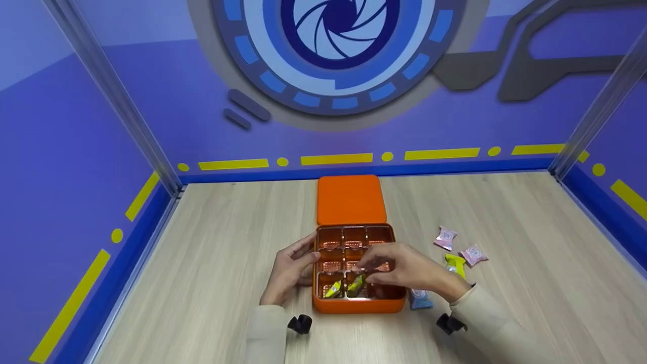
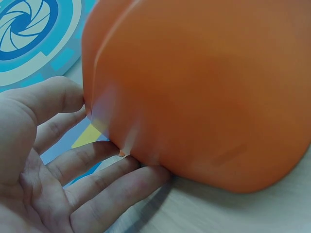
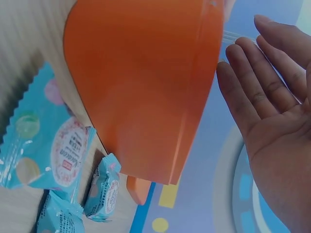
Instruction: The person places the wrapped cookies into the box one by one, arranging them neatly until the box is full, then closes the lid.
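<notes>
An orange box stands on the table, its inside split into several clear compartments. One yellow-green wrapped candy lies in the front left compartment. Another green wrapped candy leans in the front middle one. My left hand holds the box at its left side, thumb on the rim; in the left wrist view its fingertips meet the orange wall. Over the compartments hovers my right hand, just beside the green candy. The right wrist view shows its fingers extended, with nothing seen between them.
Behind the box lies its flat orange lid. To the right are two pink candies, a yellow candy and blue candies, partly hidden by the right arm. A patterned blue wall bounds the table.
</notes>
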A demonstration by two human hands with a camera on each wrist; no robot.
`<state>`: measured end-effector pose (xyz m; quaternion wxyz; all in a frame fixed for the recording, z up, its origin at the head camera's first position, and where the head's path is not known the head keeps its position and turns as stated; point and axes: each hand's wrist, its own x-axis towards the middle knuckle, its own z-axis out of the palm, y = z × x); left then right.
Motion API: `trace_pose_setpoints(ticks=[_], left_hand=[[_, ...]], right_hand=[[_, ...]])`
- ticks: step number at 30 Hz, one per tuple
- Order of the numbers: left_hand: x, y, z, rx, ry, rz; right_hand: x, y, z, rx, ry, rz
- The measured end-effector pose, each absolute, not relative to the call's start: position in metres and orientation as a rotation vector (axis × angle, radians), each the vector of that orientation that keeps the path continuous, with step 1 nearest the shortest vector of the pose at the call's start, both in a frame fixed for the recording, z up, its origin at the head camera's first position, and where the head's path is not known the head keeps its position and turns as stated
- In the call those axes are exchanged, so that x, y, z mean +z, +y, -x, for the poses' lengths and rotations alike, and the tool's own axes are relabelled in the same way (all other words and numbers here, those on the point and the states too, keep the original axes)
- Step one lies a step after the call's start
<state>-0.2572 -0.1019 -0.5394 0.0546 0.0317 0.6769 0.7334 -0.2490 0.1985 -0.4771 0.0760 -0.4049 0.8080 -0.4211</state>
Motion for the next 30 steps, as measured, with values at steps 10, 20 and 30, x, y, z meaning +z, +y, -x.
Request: trace_pose_setpoints(ticks=[10, 20, 30], left_hand=[[-0.538, -0.101, 0.257, 2.217, 2.023, -0.046], [-0.539, -0.102, 0.256, 2.226, 2.048, -0.078], [-0.539, -0.102, 0.257, 2.245, 2.04, -0.112]], right_hand=[[-0.473, 0.21, 0.247, -1.261, 2.513, 1.175], [-0.473, 0.223, 0.245, -1.34, 2.531, 1.147], [-0.474, 0.239, 0.245, -1.374, 2.608, 1.151]])
